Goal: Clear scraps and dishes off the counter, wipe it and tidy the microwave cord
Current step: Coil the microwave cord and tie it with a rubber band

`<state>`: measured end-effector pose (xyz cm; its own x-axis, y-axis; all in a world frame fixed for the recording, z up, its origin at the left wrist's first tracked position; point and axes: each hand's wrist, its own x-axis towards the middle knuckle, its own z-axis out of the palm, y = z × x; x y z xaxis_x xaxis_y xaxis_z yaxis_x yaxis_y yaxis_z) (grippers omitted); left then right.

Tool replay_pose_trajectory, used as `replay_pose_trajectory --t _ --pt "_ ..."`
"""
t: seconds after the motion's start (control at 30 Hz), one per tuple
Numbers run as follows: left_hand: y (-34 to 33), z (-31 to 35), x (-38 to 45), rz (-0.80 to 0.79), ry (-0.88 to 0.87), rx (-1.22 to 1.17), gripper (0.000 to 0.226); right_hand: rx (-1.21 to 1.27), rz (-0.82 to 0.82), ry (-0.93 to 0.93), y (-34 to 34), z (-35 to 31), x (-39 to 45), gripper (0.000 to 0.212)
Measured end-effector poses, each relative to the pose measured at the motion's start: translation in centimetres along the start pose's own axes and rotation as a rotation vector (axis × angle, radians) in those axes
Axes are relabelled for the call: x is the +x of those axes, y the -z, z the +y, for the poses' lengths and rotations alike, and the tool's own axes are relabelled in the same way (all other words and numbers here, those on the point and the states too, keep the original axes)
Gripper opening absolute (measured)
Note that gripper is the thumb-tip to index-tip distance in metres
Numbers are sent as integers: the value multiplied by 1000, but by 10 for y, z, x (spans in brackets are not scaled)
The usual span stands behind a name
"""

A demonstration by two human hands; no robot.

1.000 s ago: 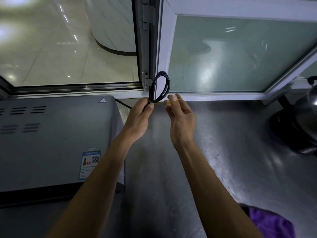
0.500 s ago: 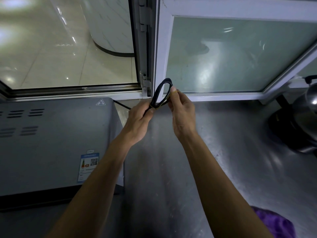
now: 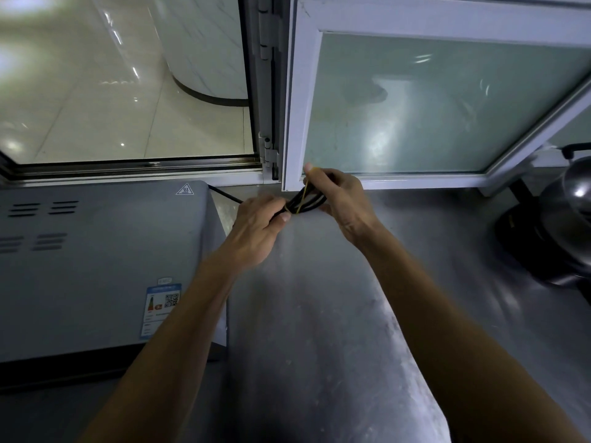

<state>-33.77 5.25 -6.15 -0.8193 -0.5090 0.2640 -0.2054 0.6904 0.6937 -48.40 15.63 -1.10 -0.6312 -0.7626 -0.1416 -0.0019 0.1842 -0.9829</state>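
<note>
The grey microwave (image 3: 96, 266) stands on the left of the steel counter (image 3: 319, 314). Its black cord (image 3: 224, 194) runs from the back corner into a folded bundle (image 3: 308, 203) held low over the counter by the window frame. My left hand (image 3: 259, 231) grips the bundle at its near end. My right hand (image 3: 342, 199) holds the loops' far end and stretches a thin yellow rubber band (image 3: 303, 195) over them with a raised finger.
A white-framed frosted window (image 3: 431, 100) stands open inward just behind my hands. A dark kettle on its base (image 3: 556, 225) sits at the right edge of the counter. Tiled floor (image 3: 96, 91) shows through the opening at the back left.
The cord loop, upright a second ago, now lies lower and flatter between my hands. My right hand has moved over the loops, pulling the yellow band across them.
</note>
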Motion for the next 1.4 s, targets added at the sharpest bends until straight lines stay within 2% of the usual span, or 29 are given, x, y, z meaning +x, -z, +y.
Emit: replay_pose_trajectory --t 0.17,0.3,0.5,0.63,0.8,1.03,1.23,1.4 --pt "0 0 -1 17 -55 84 31 -63 33 -8 -4 10 3 51" --pt "-3 -6 -2 -39 -58 185 12 -29 83 -87 -12 24 4 56" --pt "-4 -7 -2 -38 -60 202 11 -35 138 -121 -12 29 8 49" --pt "-3 -6 0 -23 -52 147 11 -4 170 -99 -14 26 10 45" --pt "-3 -5 0 -14 37 31 9 26 210 -45 -18 21 8 40" --pt "-3 -4 -1 -11 61 -33 8 -44 210 66 -16 14 3 46" --pt "-1 -7 -3 54 123 -142 25 -52 231 69 -16 10 3 47" --pt "0 -4 -1 141 132 -199 17 -61 244 91 -18 2 6 44"
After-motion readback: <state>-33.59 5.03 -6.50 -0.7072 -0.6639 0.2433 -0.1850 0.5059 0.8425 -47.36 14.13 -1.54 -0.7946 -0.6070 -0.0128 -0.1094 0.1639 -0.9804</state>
